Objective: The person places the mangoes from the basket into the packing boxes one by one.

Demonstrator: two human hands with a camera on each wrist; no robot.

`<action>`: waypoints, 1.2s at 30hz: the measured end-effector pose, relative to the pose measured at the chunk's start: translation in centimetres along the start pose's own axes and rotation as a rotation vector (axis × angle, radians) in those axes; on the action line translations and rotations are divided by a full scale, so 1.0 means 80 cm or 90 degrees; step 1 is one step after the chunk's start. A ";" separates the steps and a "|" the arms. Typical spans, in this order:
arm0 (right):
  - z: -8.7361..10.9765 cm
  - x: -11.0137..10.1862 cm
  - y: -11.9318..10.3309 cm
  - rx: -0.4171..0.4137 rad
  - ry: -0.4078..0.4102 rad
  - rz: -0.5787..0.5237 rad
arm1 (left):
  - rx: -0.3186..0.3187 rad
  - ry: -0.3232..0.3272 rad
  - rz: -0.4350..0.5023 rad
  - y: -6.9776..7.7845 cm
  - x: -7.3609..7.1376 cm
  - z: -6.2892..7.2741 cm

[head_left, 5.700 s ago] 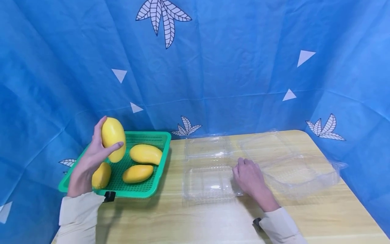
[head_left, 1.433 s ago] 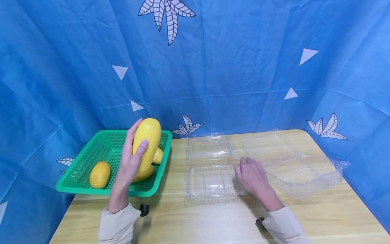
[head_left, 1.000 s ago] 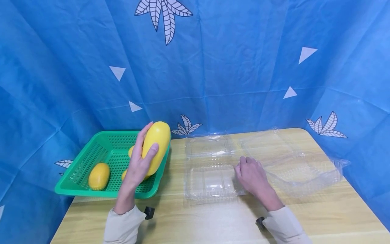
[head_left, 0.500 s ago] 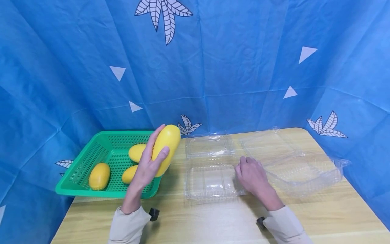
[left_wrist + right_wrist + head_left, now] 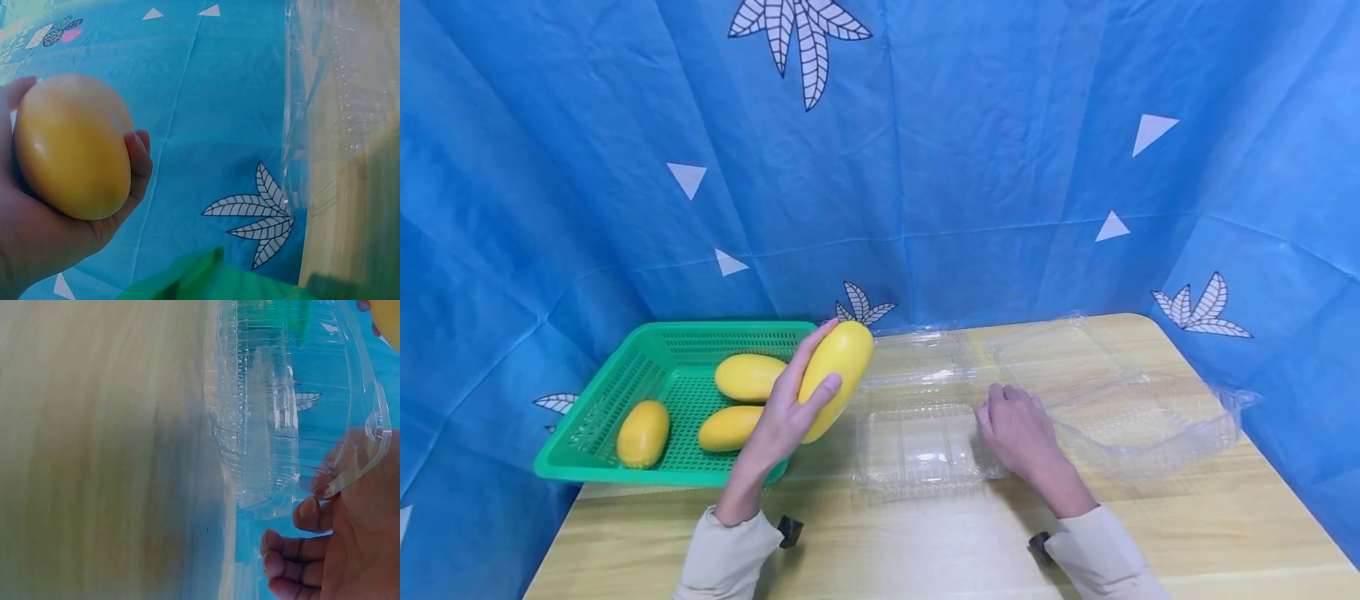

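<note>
My left hand (image 5: 778, 421) grips a yellow mango (image 5: 841, 367), fingers behind it and thumb across its front. It hangs in the air between the green basket (image 5: 617, 475) and an opened clear plastic clamshell container (image 5: 898, 450). In the left wrist view, the mango (image 5: 75, 150) fills the palm, fingertips curled round its side. My right hand (image 5: 1018, 429) is at the container's right edge. The right wrist view shows its thumb and forefinger pinching the container's rim (image 5: 375, 450), the other fingers bent below. Three more mangoes (image 5: 748, 377) lie in the basket.
A second opened clear clamshell (image 5: 1157, 442) lies to the right of my right hand, its lid part toward the back. The container lid (image 5: 917, 358) lies flat behind its base. A blue patterned cloth (image 5: 1000, 167) stands behind and beside the wooden table (image 5: 940, 550).
My left hand has carried the mango rightward from over the basket to past its right rim, the mango now tilted. My right hand has stayed at the container's edge.
</note>
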State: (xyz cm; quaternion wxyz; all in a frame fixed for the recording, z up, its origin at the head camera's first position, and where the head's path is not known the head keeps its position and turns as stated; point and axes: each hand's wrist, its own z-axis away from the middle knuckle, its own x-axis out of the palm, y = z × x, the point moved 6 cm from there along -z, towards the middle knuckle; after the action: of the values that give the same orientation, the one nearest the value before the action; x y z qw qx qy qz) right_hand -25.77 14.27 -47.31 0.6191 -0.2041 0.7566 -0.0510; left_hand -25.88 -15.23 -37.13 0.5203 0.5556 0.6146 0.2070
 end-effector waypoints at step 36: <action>0.000 0.000 -0.002 0.004 -0.005 0.016 | -0.009 -0.118 -0.048 -0.006 0.070 0.004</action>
State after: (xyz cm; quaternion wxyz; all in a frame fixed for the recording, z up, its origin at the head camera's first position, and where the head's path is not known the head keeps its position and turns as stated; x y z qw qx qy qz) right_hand -25.72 14.16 -47.24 0.6233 -0.1931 0.7565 -0.0446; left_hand -24.93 -10.50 -39.95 0.5863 0.5451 0.5829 0.1392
